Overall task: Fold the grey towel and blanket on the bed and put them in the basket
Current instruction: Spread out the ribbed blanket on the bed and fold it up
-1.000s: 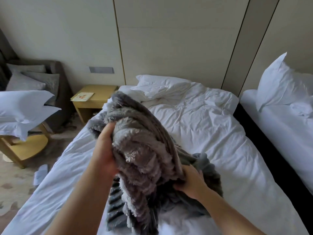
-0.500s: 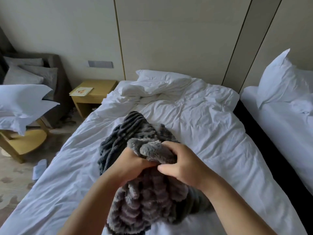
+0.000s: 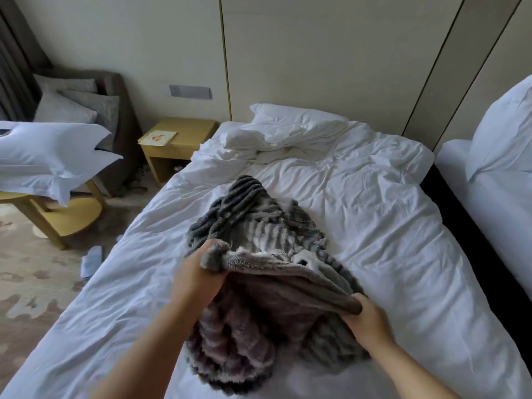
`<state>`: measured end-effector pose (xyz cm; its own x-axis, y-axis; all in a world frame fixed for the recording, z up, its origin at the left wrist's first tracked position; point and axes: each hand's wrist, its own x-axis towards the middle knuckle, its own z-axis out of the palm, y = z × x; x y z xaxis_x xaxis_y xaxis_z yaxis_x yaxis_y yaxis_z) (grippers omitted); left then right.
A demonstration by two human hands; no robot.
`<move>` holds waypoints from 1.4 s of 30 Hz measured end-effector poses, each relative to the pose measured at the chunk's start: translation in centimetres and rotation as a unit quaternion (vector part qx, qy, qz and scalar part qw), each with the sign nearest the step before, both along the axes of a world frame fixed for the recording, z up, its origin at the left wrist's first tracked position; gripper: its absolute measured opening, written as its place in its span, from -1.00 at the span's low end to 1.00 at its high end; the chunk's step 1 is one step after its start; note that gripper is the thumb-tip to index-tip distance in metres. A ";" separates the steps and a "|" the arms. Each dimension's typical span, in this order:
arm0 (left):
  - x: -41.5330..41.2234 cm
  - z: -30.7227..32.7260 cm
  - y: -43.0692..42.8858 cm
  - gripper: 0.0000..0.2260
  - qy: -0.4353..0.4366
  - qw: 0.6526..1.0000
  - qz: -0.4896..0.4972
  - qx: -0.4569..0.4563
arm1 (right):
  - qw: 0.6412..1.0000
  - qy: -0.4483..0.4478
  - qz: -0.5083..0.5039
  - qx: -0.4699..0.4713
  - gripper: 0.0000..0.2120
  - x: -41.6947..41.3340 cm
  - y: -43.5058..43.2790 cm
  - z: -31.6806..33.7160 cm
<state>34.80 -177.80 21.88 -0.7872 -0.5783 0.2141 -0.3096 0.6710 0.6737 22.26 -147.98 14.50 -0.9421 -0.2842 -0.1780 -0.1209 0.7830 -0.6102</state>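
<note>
Blanket [image 3: 259,226]: grey, ribbed and fluffy, bunched in a heap on the bed [image 3: 388,226], about midway between the side edges and nearer the foot edge than the head end. One hem is lifted and drawn taut between the two hands, and the rest lies crumpled under and beyond it.
Left hand [image 3: 198,279]: fingers curled tight round a corner of the blanket, with the tuft of that corner poking out above the knuckles.
Right hand [image 3: 368,321]: fingers and thumb closed on the same hem further along, toward the bed's right side edge. The hands are well apart.
Towel: cannot be told apart from the heap (it may lie under it, or out of view).
Basket: not in view.
Step in hand: by my reading, the start of folding the blanket. An edge has been found and stretched, but no neat fold is made yet and nothing is ready for the basket.
Next move: probably calls for lifting the held hem so the heap falls open, then laying the blanket flat on the bare sheet toward the head end and bringing corner to corner. The thick pile looks likely to fold up bulky.
Around: a crumpled pillow [image 3: 296,119] at the head end, a wooden nightstand [image 3: 184,145] beside the bed's head-left corner, and a second bed [image 3: 489,203] along the right side.
</note>
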 end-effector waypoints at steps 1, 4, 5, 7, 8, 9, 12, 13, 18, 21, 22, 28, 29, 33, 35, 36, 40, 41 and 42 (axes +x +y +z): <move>1.0 -2.8 -0.3 -0.76 -0.088 0.996 -0.012 -0.012 | 1.000 -0.013 -0.007 0.018 -0.89 0.4 0.8 -1.0; 4.1 -9.9 -0.7 -0.55 -0.482 0.861 -0.158 -0.034 | 0.968 -0.177 0.097 0.148 -0.64 2.3 2.5 -5.1; 4.8 -11.4 -0.7 -0.45 -0.588 0.778 -0.220 -0.033 | 0.959 -0.211 0.125 0.141 -0.49 2.7 2.9 -6.5; 5.2 -12.6 -0.9 -0.43 -0.672 0.684 -0.284 -0.006 | 0.965 -0.177 0.145 0.132 -0.61 2.8 3.2 -8.4; 4.9 -13.0 -1.1 -0.48 -0.651 0.704 -0.284 0.014 | 0.959 -0.186 0.138 0.164 -0.54 2.3 2.9 -9.4; 4.3 -13.4 -1.5 -0.53 -0.604 0.753 -0.259 0.035 | 0.946 -0.213 0.132 0.206 -0.43 1.7 2.1 -10.0; 0.9 -13.3 -3.0 -0.69 -0.443 0.890 -0.097 0.051 | 0.907 -0.288 0.128 0.281 -0.49 0.2 -1.9 -10.0; -0.7 -13.5 -3.6 -0.75 -0.391 0.917 -0.064 0.045 | 0.911 -0.286 0.111 0.275 -0.56 -0.7 -3.2 -10.0; -9.9 -17.6 -6.4 -0.22 -0.336 0.940 -0.061 0.012 | 0.980 -0.069 0.034 0.183 -0.55 -9.4 -10.3 -12.5; -13.6 -23.5 -6.9 0.09 -0.437 0.896 -0.069 0.035 | 0.952 -0.134 0.072 0.264 -0.30 -12.5 -13.6 -18.0; -14.2 -25.6 -6.7 0.10 -0.468 0.880 -0.074 0.041 | 0.941 -0.162 0.084 0.285 -0.35 -13.1 -14.1 -20.3; -14.8 -32.6 -5.4 -0.42 -0.471 0.878 -0.085 0.018 | 0.900 -0.160 0.132 0.383 -0.50 -15.7 -15.5 -25.6; -15.0 -32.6 -5.4 -0.54 -0.454 0.886 -0.090 0.007 | 0.895 -0.158 0.140 0.392 -0.54 -15.9 -15.8 -25.1; -14.6 -31.1 -5.5 -0.69 -0.489 0.866 -0.105 -0.009 | 0.879 -0.193 0.166 0.404 -0.75 -14.5 -15.4 -24.0; -13.5 -30.2 -5.1 -0.65 -0.531 0.838 -0.122 0.004 | 0.881 -0.222 0.167 0.382 -0.73 -12.3 -14.6 -23.4; -12.7 -29.8 -4.7 -0.65 -0.551 0.823 -0.136 0.005 | 0.883 -0.235 0.179 0.366 -0.71 -11.0 -14.2 -23.0; -6.9 -28.2 -2.1 -0.71 -0.624 0.746 -0.232 0.022 | 0.863 -0.299 0.251 0.321 -0.69 -4.8 -11.5 -21.1; -5.1 -27.9 -1.2 -0.68 -0.638 0.727 -0.249 0.044 | 0.854 -0.320 0.264 0.315 -0.68 -3.1 -10.6 -20.7; -3.3 -27.7 -0.3 -0.68 -0.646 0.714 -0.260 0.073 | 0.841 -0.346 0.268 0.317 -0.66 -1.4 -9.6 -20.2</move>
<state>31.53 -178.10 -5.79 -0.3888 -0.0783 -0.9180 -0.4703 0.8737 0.1247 20.89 -157.57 -5.73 -0.3165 -0.2761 -0.9075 -0.3486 0.9236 -0.1594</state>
